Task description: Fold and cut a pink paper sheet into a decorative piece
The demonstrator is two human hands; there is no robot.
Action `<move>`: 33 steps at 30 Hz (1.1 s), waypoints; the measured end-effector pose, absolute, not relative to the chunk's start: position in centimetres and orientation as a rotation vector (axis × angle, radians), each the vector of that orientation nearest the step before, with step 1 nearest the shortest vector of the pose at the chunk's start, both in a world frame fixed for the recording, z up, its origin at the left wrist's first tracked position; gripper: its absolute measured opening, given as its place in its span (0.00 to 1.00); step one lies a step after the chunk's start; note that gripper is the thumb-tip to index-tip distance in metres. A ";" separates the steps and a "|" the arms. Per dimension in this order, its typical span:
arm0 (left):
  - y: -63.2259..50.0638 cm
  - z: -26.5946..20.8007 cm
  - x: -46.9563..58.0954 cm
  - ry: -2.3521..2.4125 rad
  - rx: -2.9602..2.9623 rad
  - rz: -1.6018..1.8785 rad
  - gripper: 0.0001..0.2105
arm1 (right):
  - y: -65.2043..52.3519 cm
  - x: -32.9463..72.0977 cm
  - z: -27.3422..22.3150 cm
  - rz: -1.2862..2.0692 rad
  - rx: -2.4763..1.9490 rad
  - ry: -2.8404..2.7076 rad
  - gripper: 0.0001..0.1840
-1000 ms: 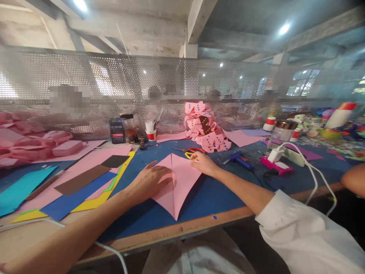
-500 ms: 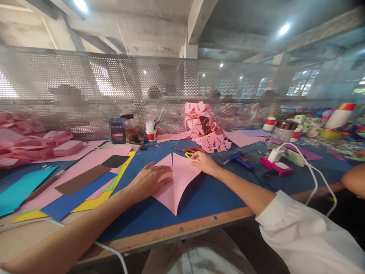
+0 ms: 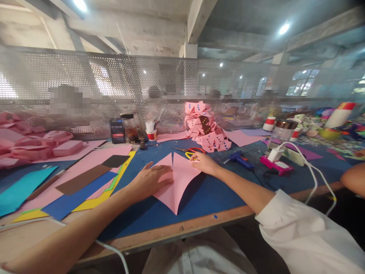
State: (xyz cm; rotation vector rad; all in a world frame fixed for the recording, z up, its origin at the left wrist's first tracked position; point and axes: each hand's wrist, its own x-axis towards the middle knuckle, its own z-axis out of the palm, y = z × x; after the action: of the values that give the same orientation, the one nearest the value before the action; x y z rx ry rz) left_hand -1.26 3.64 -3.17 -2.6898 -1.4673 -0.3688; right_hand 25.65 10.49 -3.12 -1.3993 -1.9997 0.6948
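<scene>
Little has changed over the last second: the near corner of the pink sheet has drawn slightly up and away from the front edge of the worktop, and its right half curves a bit more. Both hands are in almost the same places as before, so the work seems to be small adjustments to the sheet rather than a new step. The sheet is in front of the person, with a crease running down its middle and a narrow dark gap at the far end. The left hand lies over the left half, palm down, fingers loosely spread and pressing rather than gripping. The right hand is closed in a pinch on the far right edge, which appears lifted off the surface. Scissors lie just beyond that hand, and a blue glue gun rests to its right. Those tools and the coloured sheets on the left look unmoved.
</scene>
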 end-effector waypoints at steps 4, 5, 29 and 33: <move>3.6 -3.2 -1.2 -1.469 -2.685 -0.373 0.22 | 10.5 25.7 -3.1 0.697 -1.384 -2.004 0.10; 3.6 -3.2 -1.2 -1.472 -2.684 -0.372 0.22 | 10.5 25.7 -3.1 0.698 -1.385 -2.004 0.10; 3.3 -3.4 -1.1 -1.466 -2.695 -0.292 0.29 | 11.4 25.9 -4.1 0.683 -1.333 -1.887 0.10; 3.7 -3.5 -1.4 -1.485 -2.665 -0.316 0.29 | 11.3 26.0 -4.0 0.716 -1.307 -1.878 0.10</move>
State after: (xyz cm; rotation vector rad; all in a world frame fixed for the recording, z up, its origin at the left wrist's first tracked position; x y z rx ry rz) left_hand -1.40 3.71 -3.50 -2.6649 -1.4853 -0.3159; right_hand 25.97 11.31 -4.01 -1.3073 -1.8783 0.7164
